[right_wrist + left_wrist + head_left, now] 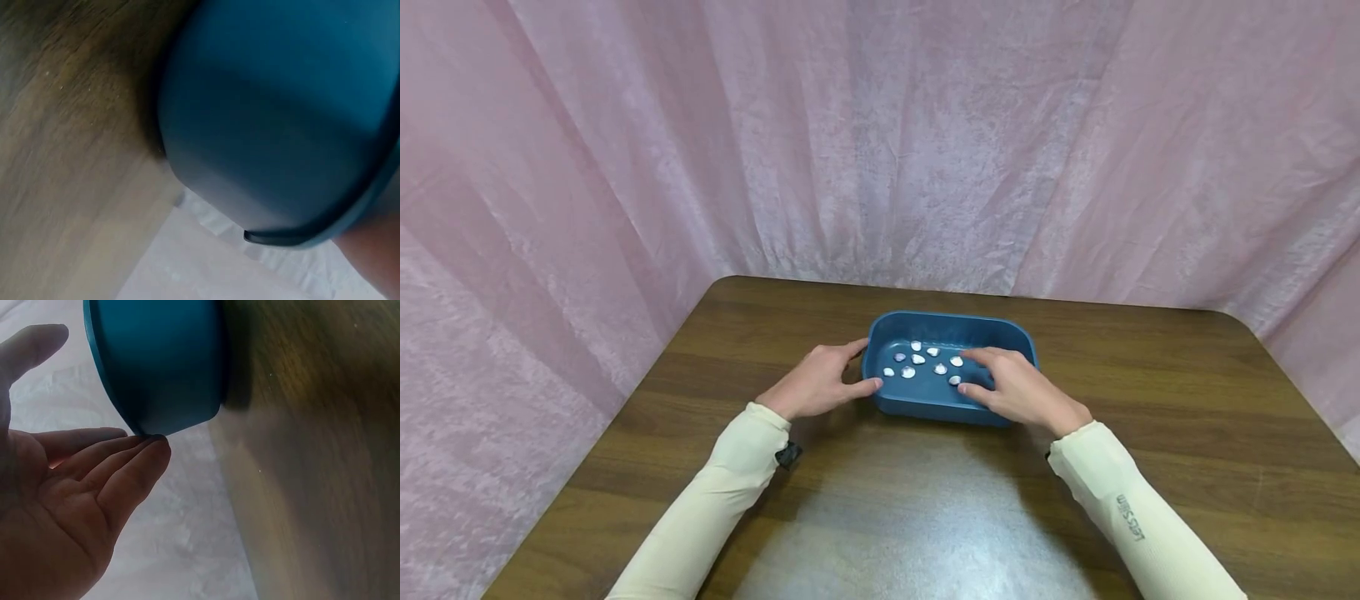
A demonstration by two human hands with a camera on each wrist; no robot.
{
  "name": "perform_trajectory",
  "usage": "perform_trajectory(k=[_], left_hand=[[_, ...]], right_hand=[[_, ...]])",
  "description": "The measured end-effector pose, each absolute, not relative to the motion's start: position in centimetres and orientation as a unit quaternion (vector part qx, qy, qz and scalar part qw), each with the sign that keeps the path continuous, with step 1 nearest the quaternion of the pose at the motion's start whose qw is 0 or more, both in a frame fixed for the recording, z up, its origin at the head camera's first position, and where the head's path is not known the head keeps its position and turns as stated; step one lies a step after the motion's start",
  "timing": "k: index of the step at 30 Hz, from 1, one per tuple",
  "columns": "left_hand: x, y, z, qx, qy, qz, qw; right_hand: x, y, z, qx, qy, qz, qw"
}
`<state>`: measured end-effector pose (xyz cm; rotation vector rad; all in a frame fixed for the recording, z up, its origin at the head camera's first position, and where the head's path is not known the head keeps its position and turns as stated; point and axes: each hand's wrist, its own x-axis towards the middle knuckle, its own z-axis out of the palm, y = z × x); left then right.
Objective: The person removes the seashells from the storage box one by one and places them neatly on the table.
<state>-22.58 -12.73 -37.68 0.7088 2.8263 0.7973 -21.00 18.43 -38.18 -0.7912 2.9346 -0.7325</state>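
Observation:
A blue rectangular plastic bin (936, 408) stands on the table, with several small whitish shells (918, 359) spread over its floor and a purple-tinged one (899, 357) on the left. My left hand (816, 382) is at the bin's left end, thumb by the near rim. In the left wrist view its straight fingers (134, 478) touch the bin's edge. Over the right part of the bin reaches my right hand (1018, 390), thumb and index finger apart, their tips close to two shells. The right wrist view shows mostly the bin's outer wall (262, 106); that hand's fingers are hidden there.
The brown wooden table (1187, 400) extends on both sides of the bin. Behind it hangs a pink velvety curtain (925, 167), which also runs along the left and right. Light glares off the table's near part.

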Motion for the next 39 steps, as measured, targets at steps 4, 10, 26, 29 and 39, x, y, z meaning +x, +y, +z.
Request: perform_trajectory(k=[4,10,26,29,39], left_hand=[[-22.7,-12.6,-37.9,0.237,0.937,0.249,0.061],[-22.8,-12.6,-38.1,0.236,0.938,0.247,0.062],[-22.8,-12.6,-37.9,0.232,0.936,0.255,0.075],[-22.8,-12.6,-37.9,0.230,0.935,0.257,0.078],[-22.9,-12.5,-38.0,0.230,0.935,0.257,0.077]], right_hand=[[-21.6,18.2,-38.4,-0.245,0.938,-0.244,0.023],[-22.3,17.8,-38.6,-0.231,0.942,-0.240,0.035],[-23.8,16.7,-38.8,-0.195,0.958,-0.206,0.032],[-24.0,16.4,-38.9,-0.192,0.961,-0.196,0.030],[-24.4,16.1,-39.2,-0.173,0.969,-0.173,0.043]])
